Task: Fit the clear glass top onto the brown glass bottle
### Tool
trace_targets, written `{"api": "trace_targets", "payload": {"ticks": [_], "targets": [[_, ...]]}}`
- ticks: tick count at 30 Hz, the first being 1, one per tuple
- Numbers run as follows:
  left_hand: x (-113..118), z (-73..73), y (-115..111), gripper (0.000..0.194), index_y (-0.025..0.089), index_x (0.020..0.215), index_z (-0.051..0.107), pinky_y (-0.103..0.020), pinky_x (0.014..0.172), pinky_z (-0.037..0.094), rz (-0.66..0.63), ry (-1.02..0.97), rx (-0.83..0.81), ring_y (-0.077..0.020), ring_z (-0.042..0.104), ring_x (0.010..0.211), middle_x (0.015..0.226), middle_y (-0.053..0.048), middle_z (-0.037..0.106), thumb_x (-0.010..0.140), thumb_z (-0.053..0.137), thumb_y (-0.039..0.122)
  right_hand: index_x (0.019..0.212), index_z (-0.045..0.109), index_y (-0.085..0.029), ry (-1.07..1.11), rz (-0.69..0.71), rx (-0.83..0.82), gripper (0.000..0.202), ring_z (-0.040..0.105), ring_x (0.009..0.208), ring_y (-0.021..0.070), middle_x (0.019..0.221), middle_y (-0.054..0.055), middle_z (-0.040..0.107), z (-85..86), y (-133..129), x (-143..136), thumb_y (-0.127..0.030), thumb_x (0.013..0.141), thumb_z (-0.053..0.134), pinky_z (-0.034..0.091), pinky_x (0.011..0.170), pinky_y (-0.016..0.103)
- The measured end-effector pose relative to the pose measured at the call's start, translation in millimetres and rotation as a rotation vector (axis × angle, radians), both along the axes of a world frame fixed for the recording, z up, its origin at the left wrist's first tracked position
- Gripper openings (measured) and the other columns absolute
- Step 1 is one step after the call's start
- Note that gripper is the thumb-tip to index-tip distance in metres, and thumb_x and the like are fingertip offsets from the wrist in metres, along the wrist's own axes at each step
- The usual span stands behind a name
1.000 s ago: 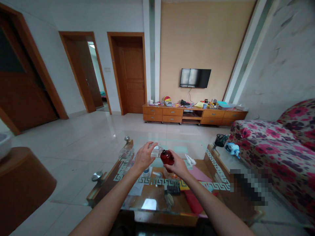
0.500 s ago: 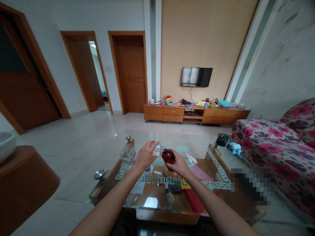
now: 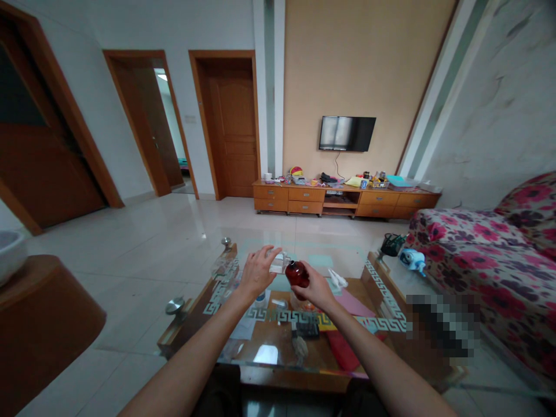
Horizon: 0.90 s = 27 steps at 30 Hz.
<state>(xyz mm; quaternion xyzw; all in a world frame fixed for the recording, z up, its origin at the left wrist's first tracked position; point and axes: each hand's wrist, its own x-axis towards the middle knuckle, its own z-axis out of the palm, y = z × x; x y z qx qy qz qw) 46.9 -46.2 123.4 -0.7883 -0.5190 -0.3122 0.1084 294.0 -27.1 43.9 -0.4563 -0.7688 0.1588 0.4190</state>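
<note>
Above the glass surface (image 3: 278, 341), the right hand (image 3: 316, 289) grips a dark red bottle (image 3: 297, 273) while the left hand (image 3: 256, 272) pinches a clear container (image 3: 278, 263) just left of it, seemingly mid-pour; steady alignment comes next.

The glass table (image 3: 347, 255) lies bare along its far edge and far left corner, giving free passage there. Toward the near edge, a white tissue (image 3: 336, 280) crowds the right side, and the floral sofa (image 3: 486, 255) blocks the table's right edge.
</note>
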Motion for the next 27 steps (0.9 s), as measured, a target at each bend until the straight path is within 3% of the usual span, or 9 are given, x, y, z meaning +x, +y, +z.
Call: {"api": "trace_targets", "payload": {"ticks": [9, 27], "targets": [[2, 2.4, -2, 0.085, 0.036, 0.149, 0.053, -0.045, 0.116, 0.042, 0.004, 0.015, 0.014, -0.0282, 0.056, 0.136, 0.151, -0.007, 0.057, 0.074, 0.077, 0.005, 0.152, 0.051, -0.032, 0.010, -0.013, -0.011, 0.089, 0.068, 0.122, 0.0335, 0.142, 0.007, 0.067, -1.8, 0, 0, -0.040, 0.072, 0.087, 0.054, 0.105, 0.049], [7, 6.0, -4, 0.085, 0.037, 0.148, 0.054, -0.048, 0.117, 0.041, 0.008, 0.023, 0.006, -0.0292, 0.056, 0.137, 0.151, -0.006, 0.057, 0.073, 0.074, 0.002, 0.148, 0.054, -0.030, 0.016, 0.010, -0.028, 0.083, 0.071, 0.118, 0.0324, 0.137, 0.007, 0.070, 11.4, -7, -5, -0.037, 0.072, 0.087, 0.054, 0.105, 0.049]]}}
